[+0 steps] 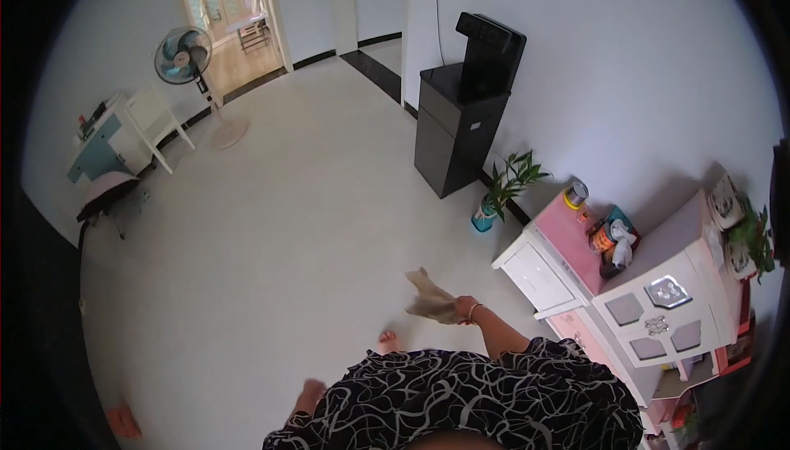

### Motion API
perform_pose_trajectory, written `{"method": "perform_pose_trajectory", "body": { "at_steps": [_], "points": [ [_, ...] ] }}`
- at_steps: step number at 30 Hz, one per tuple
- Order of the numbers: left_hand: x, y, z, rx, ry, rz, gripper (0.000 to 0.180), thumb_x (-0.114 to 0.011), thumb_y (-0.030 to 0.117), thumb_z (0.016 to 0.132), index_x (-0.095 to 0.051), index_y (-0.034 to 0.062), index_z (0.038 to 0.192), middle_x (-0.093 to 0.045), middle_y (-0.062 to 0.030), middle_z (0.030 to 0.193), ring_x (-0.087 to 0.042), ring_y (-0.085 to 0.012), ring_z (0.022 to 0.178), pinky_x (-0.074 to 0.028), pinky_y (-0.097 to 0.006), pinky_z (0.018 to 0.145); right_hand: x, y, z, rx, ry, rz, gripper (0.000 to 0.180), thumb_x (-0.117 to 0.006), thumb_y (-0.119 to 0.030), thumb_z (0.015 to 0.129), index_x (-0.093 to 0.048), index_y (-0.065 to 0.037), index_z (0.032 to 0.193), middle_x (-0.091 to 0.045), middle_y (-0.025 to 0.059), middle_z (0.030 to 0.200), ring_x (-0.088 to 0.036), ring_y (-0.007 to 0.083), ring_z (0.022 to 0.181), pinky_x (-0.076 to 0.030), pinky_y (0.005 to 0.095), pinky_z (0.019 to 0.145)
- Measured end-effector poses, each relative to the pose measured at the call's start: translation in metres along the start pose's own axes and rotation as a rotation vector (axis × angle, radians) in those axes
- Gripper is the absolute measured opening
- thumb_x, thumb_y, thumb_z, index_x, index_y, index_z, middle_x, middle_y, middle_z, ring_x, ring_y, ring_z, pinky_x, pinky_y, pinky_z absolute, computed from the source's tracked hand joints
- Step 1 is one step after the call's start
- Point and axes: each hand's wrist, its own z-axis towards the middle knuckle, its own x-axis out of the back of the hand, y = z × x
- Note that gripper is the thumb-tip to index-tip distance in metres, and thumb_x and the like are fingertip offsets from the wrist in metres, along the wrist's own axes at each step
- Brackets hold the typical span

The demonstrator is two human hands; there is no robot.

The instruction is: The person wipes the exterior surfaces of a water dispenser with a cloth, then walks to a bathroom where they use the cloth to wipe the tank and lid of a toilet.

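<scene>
A beige cloth (432, 300) hangs from my right hand (467, 308), whose fingers are closed on one end of it. Its loose part spreads to the left above the pale floor, and a bracelet circles that wrist. My left hand (311, 395) is low beside my patterned black top, over the floor. It is small and blurred, so its fingers cannot be made out. My bare foot (389, 340) shows between the two hands.
On the right stand a pink-and-white cabinet (539, 273), a potted plant (485, 215) and a black water dispenser (461, 129). A standing fan (183, 56), white chair (154, 118) and desk (103, 145) line the left wall. A reddish object (123, 422) lies lower left.
</scene>
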Motion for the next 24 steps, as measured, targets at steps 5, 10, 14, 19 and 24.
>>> {"method": "perform_pose_trajectory", "body": {
  "at_steps": [5, 10, 14, 19, 24],
  "points": [
    [0.141, 0.168, 0.011, -0.178, 0.196, -0.066, 0.019, -0.047, 0.017, 0.077, -0.050, 0.0007, 0.087, -0.057, -0.0104, 0.069, -0.051, -0.0153, 0.050, -0.044, -0.028, 0.043, 0.079, -0.099, 0.059, 0.286, 0.107, -0.424, 0.031, -0.063, -0.028, 0.060, -0.060, -0.014, 0.088, -0.057, 0.0049, 0.095, -0.051, 0.0227, 0.089, -0.042, 0.0316, 0.078],
    [0.110, 0.389, 0.058, -0.344, 0.070, -0.040, 0.018, -0.046, 0.016, 0.077, -0.049, 0.0000, 0.085, -0.055, -0.0105, 0.067, -0.050, -0.0143, 0.049, -0.043, -0.027, 0.042, 0.113, -0.085, 0.121, 0.041, -0.162, -0.519, 0.049, -0.065, -0.036, 0.058, -0.053, -0.018, 0.101, -0.046, 0.0036, 0.113, -0.041, 0.0174, 0.106, -0.037, 0.0281, 0.085],
    [0.103, 0.431, 0.153, -0.114, -0.094, 0.006, 0.020, -0.047, 0.020, 0.077, -0.049, 0.0024, 0.086, -0.055, -0.0090, 0.068, -0.052, -0.0182, 0.054, -0.044, -0.029, 0.050, 0.149, -0.033, 0.214, 0.144, -0.053, -0.665, 0.038, -0.063, -0.036, 0.057, -0.059, -0.017, 0.089, -0.057, 0.0042, 0.093, -0.053, 0.0169, 0.087, -0.042, 0.0288, 0.076],
    [0.231, 0.364, 0.264, -0.395, -0.334, 0.907, 0.013, -0.049, 0.017, 0.071, -0.053, 0.0054, 0.074, -0.057, -0.0102, 0.068, -0.053, -0.0264, 0.061, -0.044, -0.033, 0.054, 0.246, -0.169, 0.348, 0.473, -0.003, -1.058, 0.037, -0.069, -0.027, 0.049, -0.059, -0.014, 0.083, -0.058, 0.0037, 0.086, -0.051, 0.0208, 0.089, -0.042, 0.0295, 0.076],
    [0.254, 0.392, 0.351, -0.510, -0.212, 0.930, 0.014, -0.054, 0.020, 0.066, -0.055, 0.0072, 0.070, -0.056, -0.0109, 0.071, -0.052, -0.0276, 0.067, -0.042, -0.034, 0.056, 0.309, -0.279, 0.420, 0.005, 0.273, -0.037, 0.031, -0.050, -0.021, 0.072, -0.050, -0.005, 0.099, -0.056, 0.0176, 0.091, -0.056, 0.0290, 0.082, -0.044, 0.0351, 0.071]
  ]
}}
